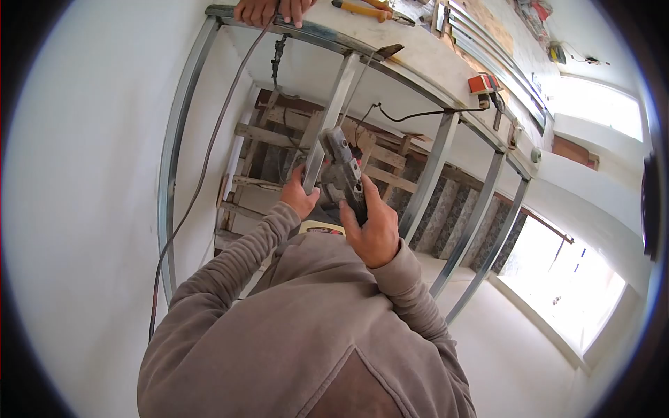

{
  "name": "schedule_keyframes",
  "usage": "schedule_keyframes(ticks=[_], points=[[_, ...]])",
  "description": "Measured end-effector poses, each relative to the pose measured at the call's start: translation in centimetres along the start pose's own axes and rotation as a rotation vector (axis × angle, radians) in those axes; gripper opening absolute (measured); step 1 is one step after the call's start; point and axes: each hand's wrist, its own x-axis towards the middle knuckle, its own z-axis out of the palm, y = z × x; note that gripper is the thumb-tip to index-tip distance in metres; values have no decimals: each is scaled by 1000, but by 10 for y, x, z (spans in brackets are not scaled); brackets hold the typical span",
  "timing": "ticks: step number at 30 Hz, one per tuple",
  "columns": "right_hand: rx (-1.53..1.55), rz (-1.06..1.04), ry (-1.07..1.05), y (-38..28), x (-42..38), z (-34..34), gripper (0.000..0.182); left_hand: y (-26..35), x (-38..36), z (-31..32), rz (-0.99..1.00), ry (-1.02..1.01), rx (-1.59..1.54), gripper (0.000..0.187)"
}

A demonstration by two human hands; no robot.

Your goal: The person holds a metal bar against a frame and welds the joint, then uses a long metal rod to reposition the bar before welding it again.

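Head view: we see the left hand (300,195) closed around the lower visible part of a metal post (339,97), presumably to steady it. The right hand (376,226) grasps a power tool (340,153) by its dark end, just to the right of the post; that firm hold, we judge, gives control so near the metal. We cannot tell whether tool and post touch. Above and left of the post, a co-worker's hands (254,11) rest on the top rail (311,37), perhaps to hold it firm. Above the post, on the pale surface past that rail, lie orange-handled pliers (366,10); well to the post's right sits a red block-shaped item (483,83), both probably set there within reach. Behind the post we make out wooden slats (254,134).
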Motion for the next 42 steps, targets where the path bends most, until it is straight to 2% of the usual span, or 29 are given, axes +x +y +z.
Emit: schedule_keyframes(ticks=[24, 30, 33, 36, 37, 39, 42], points=[[-21, 55, -10, -8, 4, 7, 53, -15, 4, 9, 55, 13, -41, 71], [-9, 6, 11, -22, 1, 3, 52, -13, 4, 5, 54, -21, -85, 71], [15, 78, -8, -14, 3, 5, 53, -15, 3, 8, 70, 2, -62, 71], [20, -17, 32, -21, 0, 3, 52, -13, 4, 5, 22, -20, -45, 70], [23, 9, 15, -19, 1, 3, 53, -12, 3, 5, 0, -38, -48, 70], [29, 59, -16, -13, 3, 3, 53, -11, 1, 6, 44, -4, -64, 70], [23, -16, 43, -11, 0, 6, 52, -17, 8, 5, 58, -30, -52, 74]])
